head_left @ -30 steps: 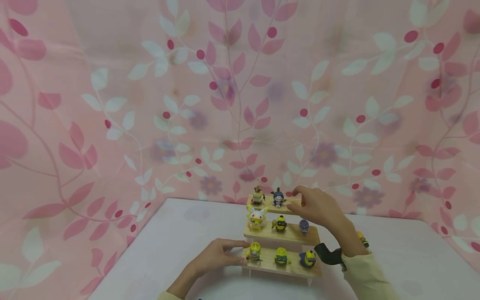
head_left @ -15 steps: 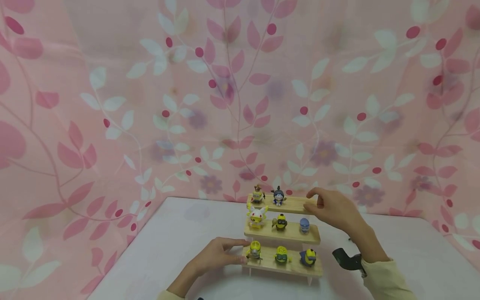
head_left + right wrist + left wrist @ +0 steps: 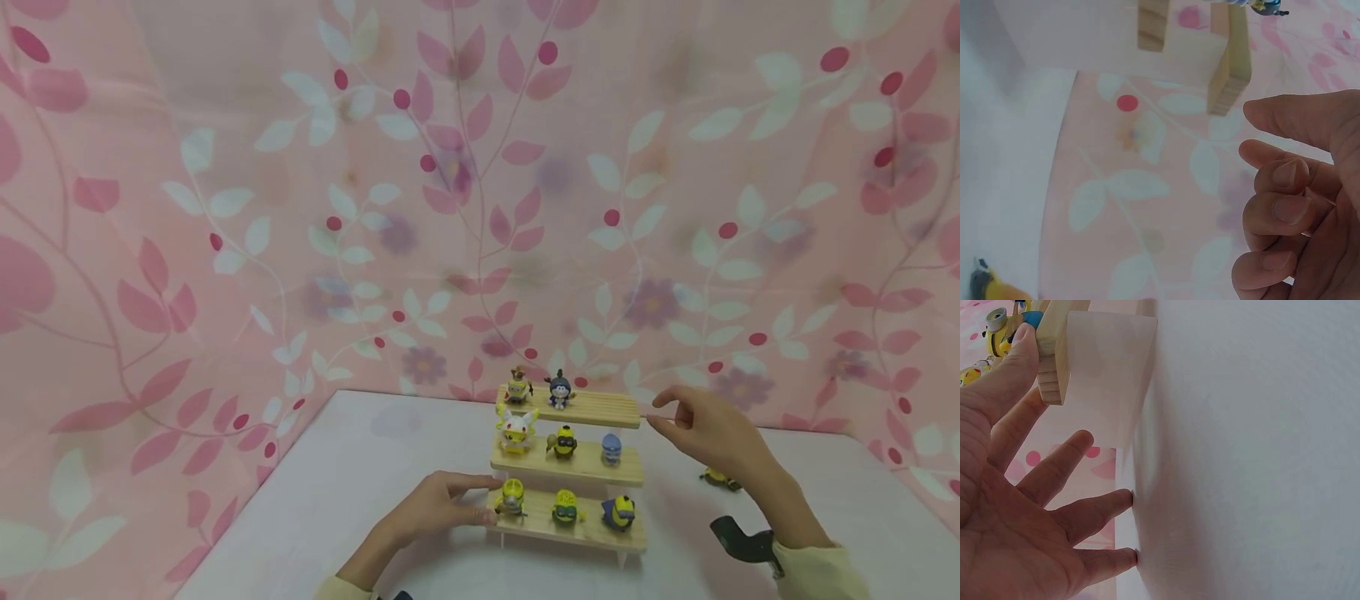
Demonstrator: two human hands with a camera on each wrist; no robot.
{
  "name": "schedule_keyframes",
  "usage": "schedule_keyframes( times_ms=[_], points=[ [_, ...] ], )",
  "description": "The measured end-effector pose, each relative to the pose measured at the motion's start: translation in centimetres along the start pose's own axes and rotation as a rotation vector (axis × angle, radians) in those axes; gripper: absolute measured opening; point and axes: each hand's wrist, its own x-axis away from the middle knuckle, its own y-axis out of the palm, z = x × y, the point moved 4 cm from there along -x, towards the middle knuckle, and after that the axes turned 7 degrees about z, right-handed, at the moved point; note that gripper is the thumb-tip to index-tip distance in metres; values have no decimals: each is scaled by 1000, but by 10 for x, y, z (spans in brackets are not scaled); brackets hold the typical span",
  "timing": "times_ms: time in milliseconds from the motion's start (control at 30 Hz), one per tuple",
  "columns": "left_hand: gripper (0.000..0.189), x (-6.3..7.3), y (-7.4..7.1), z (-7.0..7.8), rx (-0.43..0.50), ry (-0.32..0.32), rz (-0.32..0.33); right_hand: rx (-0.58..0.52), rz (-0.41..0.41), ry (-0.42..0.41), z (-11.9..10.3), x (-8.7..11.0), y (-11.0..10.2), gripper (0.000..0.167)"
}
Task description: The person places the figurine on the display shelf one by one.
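Observation:
A three-tier wooden display stand (image 3: pixel 566 533) with clear supports carries several small toy figures. My left hand (image 3: pixel 431 510) grips the left end of its lowest shelf between thumb and index finger; the other fingers spread, as the left wrist view shows. Nearest to it on that shelf is a yellow figure (image 3: pixel 512 497). Just off the right end of the top shelf (image 3: pixel 607 410) is my right hand (image 3: pixel 708 425), holding nothing, fingers loosely bent and thumb apart from them. That shelf bears a crowned figure (image 3: pixel 517 388) and a dark-hooded one (image 3: pixel 559 392) at its left and middle.
On the white table (image 3: pixel 285 500), right of the stand, lies another yellow figure (image 3: pixel 718 478), partly behind my right forearm. A blue figure (image 3: pixel 611 450) stands on the middle shelf's right end. Pink floral cloth (image 3: pixel 390 208) hangs behind and at the sides.
My right hand has moved right, from over the top shelf to beyond its end, uncovering the shelf's right part and the figure on the table. My left hand stays at the lowest shelf.

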Motion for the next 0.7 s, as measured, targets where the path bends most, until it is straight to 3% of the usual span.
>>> schedule_keyframes(
  times_ms=[400,700],
  points=[
    [41,0,0,1,11,5,-2,42,-11,26,28,16,0,28],
    [41,0,0,1,9,13,-7,46,-65,78,52,29,2,30]
  ],
)
